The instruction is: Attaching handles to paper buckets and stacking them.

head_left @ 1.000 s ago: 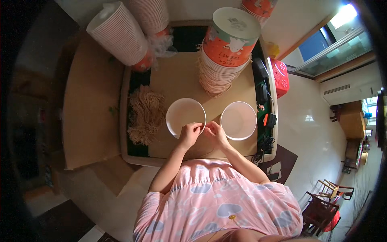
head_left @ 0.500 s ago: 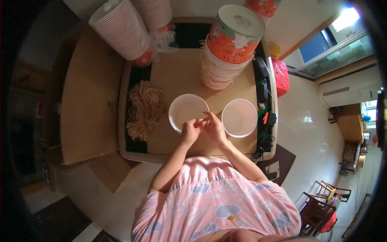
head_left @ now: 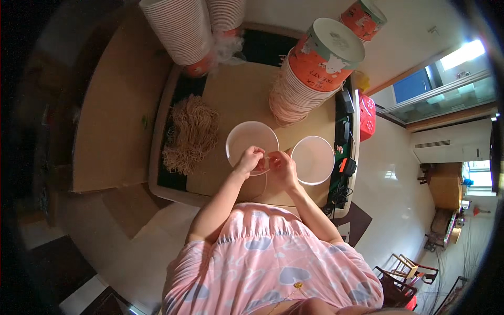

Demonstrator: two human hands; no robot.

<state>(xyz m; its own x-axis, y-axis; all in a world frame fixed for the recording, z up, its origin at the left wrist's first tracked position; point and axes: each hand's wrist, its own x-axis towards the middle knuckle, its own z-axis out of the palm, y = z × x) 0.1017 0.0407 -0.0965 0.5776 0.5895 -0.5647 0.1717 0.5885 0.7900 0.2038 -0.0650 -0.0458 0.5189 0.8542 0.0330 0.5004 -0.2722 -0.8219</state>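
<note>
My left hand and my right hand meet over the near rim of a white paper bucket. Both have their fingers pinched on a thin beige cord, which shows between the fingertips and trails down toward the table's near edge. Just right of my right hand stands a second white bucket, its mouth facing up. A loose bundle of beige cords lies to the left. How the cord runs behind my fingers is hidden.
Behind the buckets rises an upside-down stack of orange printed buckets draped with cords. A tall stack of white-rimmed buckets stands far left beside clear plastic wrap. Black adapters and cables line the right edge; a cardboard sheet stands left.
My hands have drawn slightly apart, and the cord between and below them now shows. The whole view has tilted a little, so the table appears turned.
</note>
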